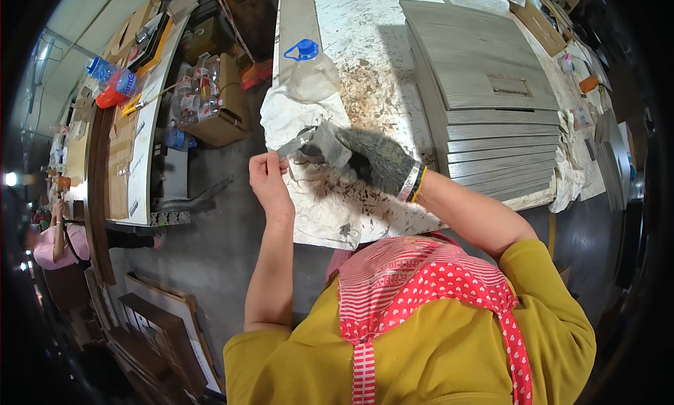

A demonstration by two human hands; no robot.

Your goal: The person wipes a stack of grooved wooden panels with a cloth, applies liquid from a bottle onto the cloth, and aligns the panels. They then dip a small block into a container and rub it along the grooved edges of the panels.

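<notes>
Left hand (269,175): bare, fingers curled narrow, thumb and forefinger pinched on the near end of a small grey strip (291,149) at the bench edge. Right hand (372,161): in a grey knit glove, fingers closed around the other end of the same strip, with something small and dark under the fingertips; what that is cannot be told. A yellow band sits at the glove's cuff. The strip hangs between the two hands, just above the front left corner of the bench (365,61).

Under and behind the hands lies a white cloth (295,114), crumpled, touching the bench edge. A clear bottle (309,68) with a blue cap lies on the cloth just beyond the hands. The bench top is white and heavily stained brown around the hands.

Further right on the bench, a stack of grey wood-grain panels (484,117), stepped, the top one with a rectangular slot. Well apart to the left, a cardboard box (210,100) of small bottles stands on the floor. Another person (60,240) in pink sits at the far left edge. The wearer has a yellow shirt and a red-and-white apron.
</notes>
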